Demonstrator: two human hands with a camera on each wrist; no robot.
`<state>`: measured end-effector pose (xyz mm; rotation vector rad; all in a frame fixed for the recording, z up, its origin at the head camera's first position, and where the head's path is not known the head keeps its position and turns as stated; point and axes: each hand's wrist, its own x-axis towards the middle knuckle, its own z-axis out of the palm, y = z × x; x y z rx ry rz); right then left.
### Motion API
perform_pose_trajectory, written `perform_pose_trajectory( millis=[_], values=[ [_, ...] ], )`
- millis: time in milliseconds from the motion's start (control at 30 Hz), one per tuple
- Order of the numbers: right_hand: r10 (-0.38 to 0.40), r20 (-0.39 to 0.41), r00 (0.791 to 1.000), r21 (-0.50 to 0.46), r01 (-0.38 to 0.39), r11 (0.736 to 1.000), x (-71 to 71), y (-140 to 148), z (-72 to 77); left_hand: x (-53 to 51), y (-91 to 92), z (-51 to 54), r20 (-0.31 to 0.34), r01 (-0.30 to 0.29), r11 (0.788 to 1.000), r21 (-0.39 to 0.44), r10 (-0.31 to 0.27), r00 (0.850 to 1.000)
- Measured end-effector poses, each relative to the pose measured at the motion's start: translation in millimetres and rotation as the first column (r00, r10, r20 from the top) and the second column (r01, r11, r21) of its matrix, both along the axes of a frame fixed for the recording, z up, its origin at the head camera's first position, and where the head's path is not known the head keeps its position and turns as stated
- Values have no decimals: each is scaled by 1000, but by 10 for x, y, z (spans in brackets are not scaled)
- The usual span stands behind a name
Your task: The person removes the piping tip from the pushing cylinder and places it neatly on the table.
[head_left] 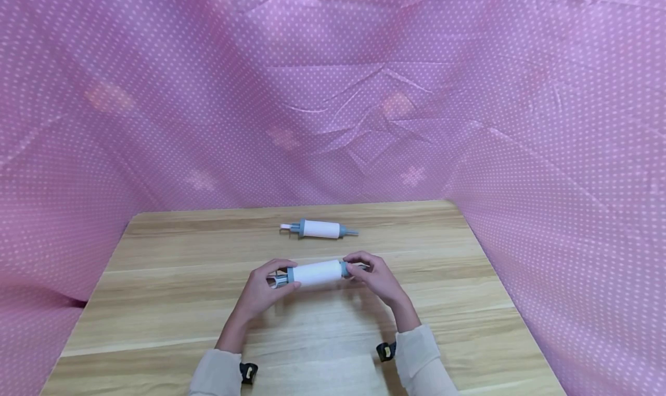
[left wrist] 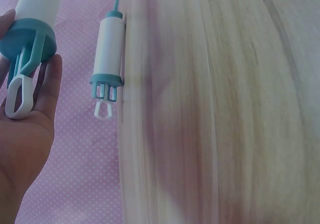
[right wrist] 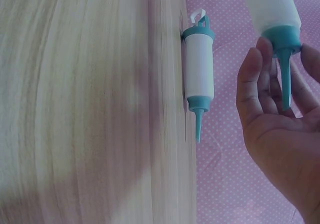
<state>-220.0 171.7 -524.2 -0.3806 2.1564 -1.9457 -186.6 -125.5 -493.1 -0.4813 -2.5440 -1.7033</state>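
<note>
While my left hand [head_left: 263,287] pinches the teal collar [left wrist: 35,34] and my right hand [head_left: 376,278] grips the nozzle cap [right wrist: 282,35], I record the white tube [head_left: 317,273] lower-centre in the head view, apparently held at both ends for balance; a similar tube [head_left: 321,229] lies higher up, on the table [head_left: 156,257].

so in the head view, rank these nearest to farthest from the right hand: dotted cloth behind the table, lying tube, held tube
From the right hand:
1. Held tube: touching the fingers, extending to the hand's left.
2. Lying tube: farther back on the table, ahead and to the left.
3. Dotted cloth: beyond the table's far edge.
</note>
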Motion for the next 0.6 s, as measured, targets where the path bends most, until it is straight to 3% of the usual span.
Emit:
perform_pose_trajectory(
  millis=[200, 467, 600],
  values=[
    [11, -15, 1000, 11, -11, 1000, 2, 42, -30, 47, 37, -36, 8, -20, 1000, -5, 20, 1000],
    [42, 52, 998, -42, -39, 998, 39, 68, -49, -20, 46, -324, 13, -35, 999, 9, 35, 999],
    [36, 50, 998, -34, -34, 999, 54, 84, -27, -19, 43, -375, 6, -30, 999, 17, 30, 1000]
  ],
)
